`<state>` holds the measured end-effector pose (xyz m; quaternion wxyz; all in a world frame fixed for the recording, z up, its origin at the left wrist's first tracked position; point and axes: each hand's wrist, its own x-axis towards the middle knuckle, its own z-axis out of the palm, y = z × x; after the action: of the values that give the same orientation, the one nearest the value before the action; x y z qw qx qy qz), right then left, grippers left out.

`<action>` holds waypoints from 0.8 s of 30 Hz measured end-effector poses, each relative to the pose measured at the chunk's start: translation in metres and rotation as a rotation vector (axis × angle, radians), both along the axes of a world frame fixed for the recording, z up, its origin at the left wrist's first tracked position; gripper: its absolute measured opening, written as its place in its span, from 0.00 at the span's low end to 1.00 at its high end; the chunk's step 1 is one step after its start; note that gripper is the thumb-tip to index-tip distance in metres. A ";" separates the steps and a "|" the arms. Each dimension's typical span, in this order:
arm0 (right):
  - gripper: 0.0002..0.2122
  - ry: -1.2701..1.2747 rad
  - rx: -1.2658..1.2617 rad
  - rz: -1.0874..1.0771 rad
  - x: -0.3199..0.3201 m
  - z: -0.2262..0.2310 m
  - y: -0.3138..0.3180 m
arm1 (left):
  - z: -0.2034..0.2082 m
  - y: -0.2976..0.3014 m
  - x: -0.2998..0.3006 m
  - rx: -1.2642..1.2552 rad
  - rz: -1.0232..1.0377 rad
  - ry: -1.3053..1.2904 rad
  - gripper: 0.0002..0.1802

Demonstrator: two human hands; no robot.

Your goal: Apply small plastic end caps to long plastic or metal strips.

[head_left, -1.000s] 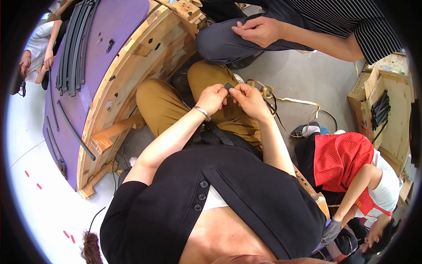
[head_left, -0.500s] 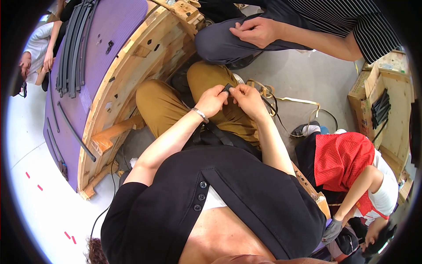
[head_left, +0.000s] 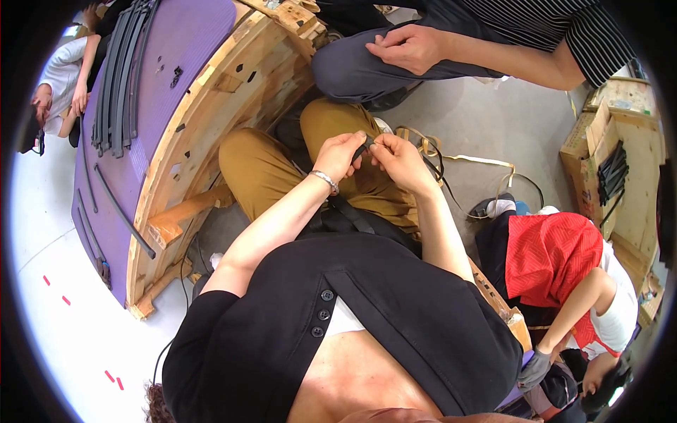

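Above my lap, both hands meet at a small black piece (head_left: 365,145), perhaps rubber; its exact kind is too small to make out. My left hand (head_left: 338,154) pinches one end between thumb and fingers. On the other end, the fingertips of my right hand (head_left: 399,161) are closed. The piece slants between the two hands, and the fingers partly cover it.
To the left stands a wooden frame (head_left: 185,113) topped with a purple mat (head_left: 185,35) bearing long black strips (head_left: 121,77). A person in dark trousers (head_left: 381,69) sits opposite; another in red (head_left: 550,254) bends at right. Behind them, a box (head_left: 582,166) stands near black pieces.
My left hand has shifted slightly, and more of the black piece now shows between my hands, tilted more steeply. The person at lower right has moved their head.
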<state>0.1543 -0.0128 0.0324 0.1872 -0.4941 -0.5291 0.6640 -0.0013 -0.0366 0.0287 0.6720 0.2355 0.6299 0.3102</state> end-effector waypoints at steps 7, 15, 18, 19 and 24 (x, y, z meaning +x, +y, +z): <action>0.07 -0.065 0.033 0.002 0.001 0.007 -0.003 | -0.002 -0.003 0.001 -0.001 -0.034 -0.002 0.20; 0.07 -0.168 0.161 -0.061 -0.007 0.010 -0.001 | 0.001 -0.001 0.002 0.035 -0.052 0.096 0.22; 0.08 -0.235 0.298 -0.017 -0.012 0.000 -0.001 | -0.021 -0.008 0.001 0.172 0.022 0.063 0.20; 0.09 -0.259 0.264 -0.014 -0.011 0.002 -0.002 | -0.023 -0.007 0.001 0.146 -0.009 0.050 0.19; 0.08 -0.244 0.138 -0.038 -0.004 -0.002 -0.005 | -0.023 -0.008 0.005 0.208 -0.068 0.092 0.20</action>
<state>0.1499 -0.0177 0.0304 0.1675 -0.5669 -0.5830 0.5574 0.0041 -0.0446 0.0061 0.6244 0.3391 0.6161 0.3399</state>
